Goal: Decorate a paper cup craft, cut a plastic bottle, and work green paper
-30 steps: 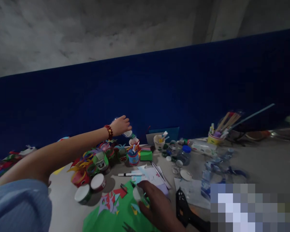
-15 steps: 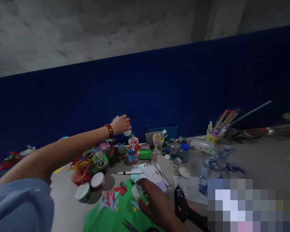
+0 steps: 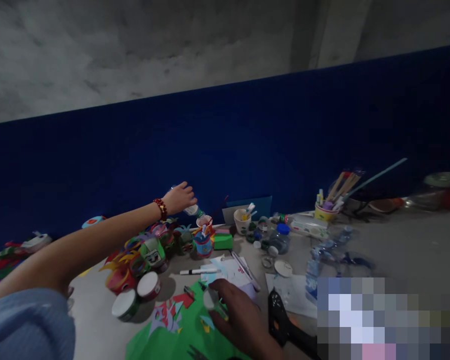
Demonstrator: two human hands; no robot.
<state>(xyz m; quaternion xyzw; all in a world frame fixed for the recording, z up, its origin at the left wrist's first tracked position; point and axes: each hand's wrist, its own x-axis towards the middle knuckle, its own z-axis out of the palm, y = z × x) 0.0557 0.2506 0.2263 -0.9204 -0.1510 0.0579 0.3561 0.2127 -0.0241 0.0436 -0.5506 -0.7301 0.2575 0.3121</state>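
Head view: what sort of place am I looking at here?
Most likely a craft table in a workshop or classroom: cut coloured paper, a cup of brushes and sticks, and what looks like a glue gun crowd the grey table against a blue wall.

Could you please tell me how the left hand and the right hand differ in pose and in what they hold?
The left hand is stretched far out and raised; the right hand lies close in, low on the green paper. The left hand tips a small bottle neck-down over a cup; the right hand grips a small clear container. Both are closed around something.
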